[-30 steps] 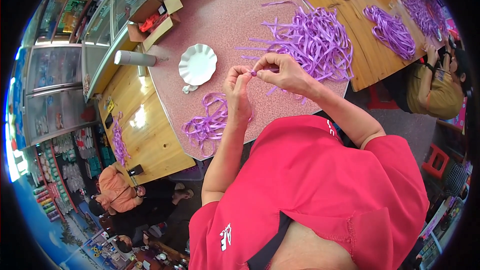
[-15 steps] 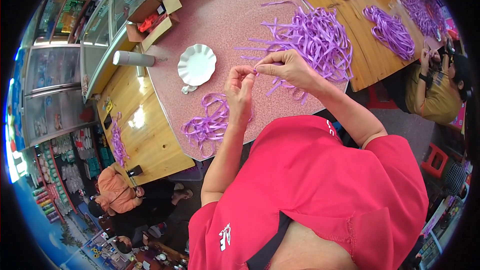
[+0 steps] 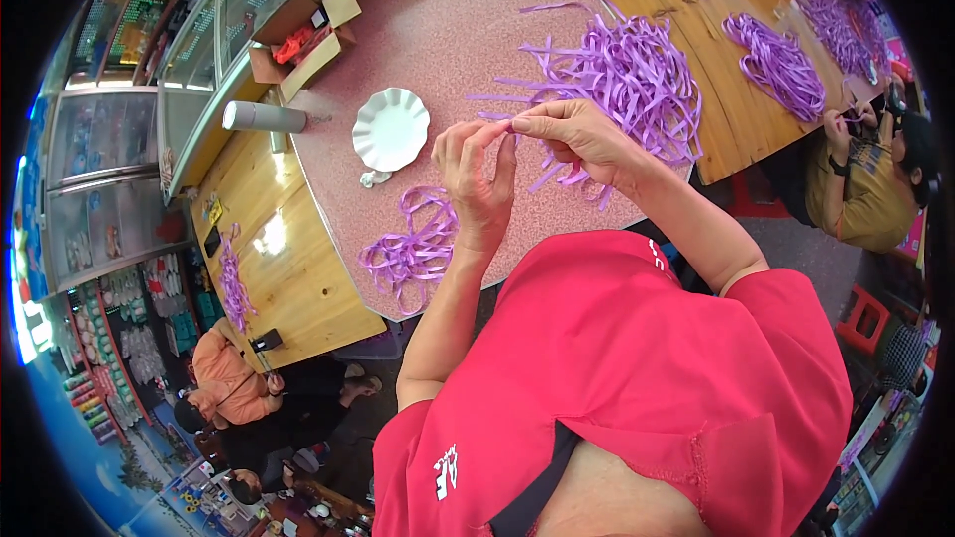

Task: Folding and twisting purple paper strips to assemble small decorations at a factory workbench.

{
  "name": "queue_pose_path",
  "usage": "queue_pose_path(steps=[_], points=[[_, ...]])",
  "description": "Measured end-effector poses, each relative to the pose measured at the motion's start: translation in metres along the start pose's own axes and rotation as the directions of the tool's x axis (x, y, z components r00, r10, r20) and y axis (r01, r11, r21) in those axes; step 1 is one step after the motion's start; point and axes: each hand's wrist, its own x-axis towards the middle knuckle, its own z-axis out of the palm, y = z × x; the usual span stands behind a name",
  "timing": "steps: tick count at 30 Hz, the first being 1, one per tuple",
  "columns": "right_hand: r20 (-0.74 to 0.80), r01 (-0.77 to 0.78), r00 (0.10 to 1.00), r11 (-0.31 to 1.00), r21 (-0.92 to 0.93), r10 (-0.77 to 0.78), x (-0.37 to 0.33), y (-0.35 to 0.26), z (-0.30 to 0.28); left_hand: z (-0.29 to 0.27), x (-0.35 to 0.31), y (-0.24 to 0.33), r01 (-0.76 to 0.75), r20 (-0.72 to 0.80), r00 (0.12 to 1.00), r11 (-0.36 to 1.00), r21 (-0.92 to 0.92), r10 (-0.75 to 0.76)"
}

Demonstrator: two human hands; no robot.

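Showing between the fingertips of the left hand (image 3: 476, 179) and the right hand (image 3: 582, 139), a bit of purple ribbon (image 3: 511, 127) is held above the pink table (image 3: 448, 30). It is pinched by the right thumb and forefinger, the other right fingers being curled. The left thumb and forefinger are brought up to its left side, but whether they are pressed together on it cannot be told, since it is tiny and partly covered. Just beyond the right hand, a large heap (image 3: 637, 80) of purple ribbon is spread, some ends being pointed left. A smaller bunch (image 3: 410, 244) is laid near the left forearm. Left of the hands, a white plate (image 3: 391, 129) is set; farther left, a grey flask (image 3: 264, 117) is seen near an open carton (image 3: 313, 45). At right, a bundle (image 3: 781, 65) is laid on a wooden table (image 3: 686, 50), near a person in mustard (image 3: 865, 189); at near left, a person in orange (image 3: 234, 368) is seen
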Motion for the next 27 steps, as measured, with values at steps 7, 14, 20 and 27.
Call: queue_pose_path(steps=[7,14,20,27], points=[[0.009,-0.010,1.000,1.000,0.017,0.010,0.003,0.004,-0.001,-0.002,0.004,0.004,-0.037,-0.046,0.998,0.991,0.125,0.044],[-0.016,-0.008,1.000,1.000,0.025,0.008,0.003,0.007,0.002,-0.003,0.006,0.003,-0.022,0.017,1.000,0.989,0.143,0.020],[-0.017,0.019,1.000,1.000,-0.006,-0.019,0.003,0.007,0.001,-0.010,0.011,0.004,-0.136,0.146,0.983,0.979,0.152,0.114],[0.142,0.424,0.905,0.867,-0.262,-0.400,0.012,0.023,-0.003,-0.025,0.021,0.003,-0.215,0.358,0.925,0.954,0.211,0.130]])
